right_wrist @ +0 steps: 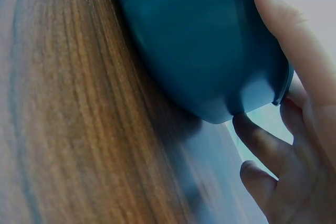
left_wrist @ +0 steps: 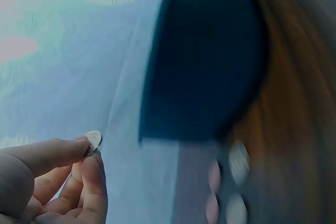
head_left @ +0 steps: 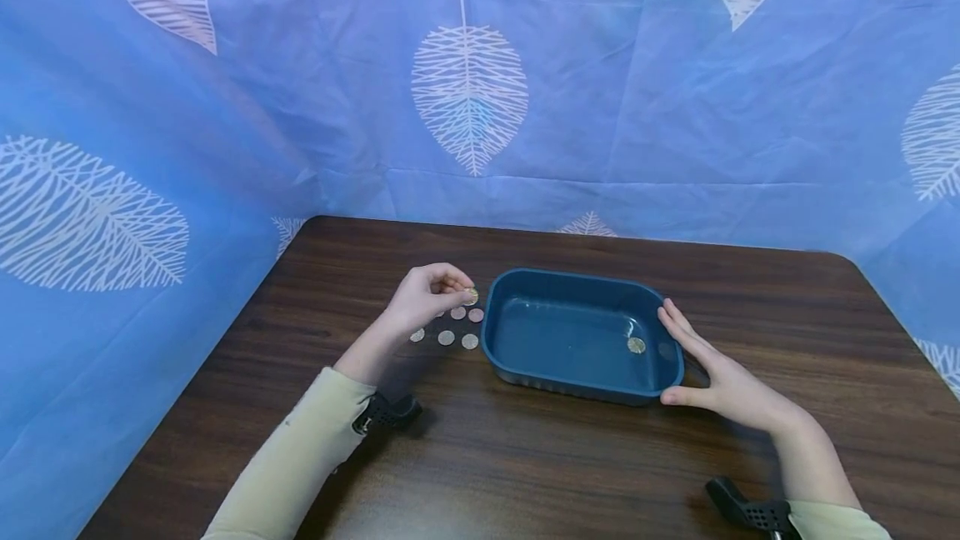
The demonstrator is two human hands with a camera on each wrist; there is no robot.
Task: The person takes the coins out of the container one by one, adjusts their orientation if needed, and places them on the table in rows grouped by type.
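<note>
My left hand (head_left: 430, 294) pinches a gold-toned coin (head_left: 471, 297) between thumb and fingertips, just left of the dark blue rectangular basin (head_left: 573, 386). The left wrist view shows this coin (left_wrist: 94, 141) standing up past the thumb tip. Below the hand, several silvery coins (head_left: 446, 337) lie on the table in loose rows, some partly hidden by the fingers. Another gold-toned coin (head_left: 636, 345) lies on the basin's floor near its right end. My right hand (head_left: 720, 373) rests against that end, fingers extended at the far corner and thumb at the near one.
The dark wood-grain table (head_left: 540, 457) has rounded far corners. Behind and left of it hangs a blue cloth (head_left: 585, 107) with white leaf prints. Black wrist mounts (head_left: 393, 412) are on both forearms.
</note>
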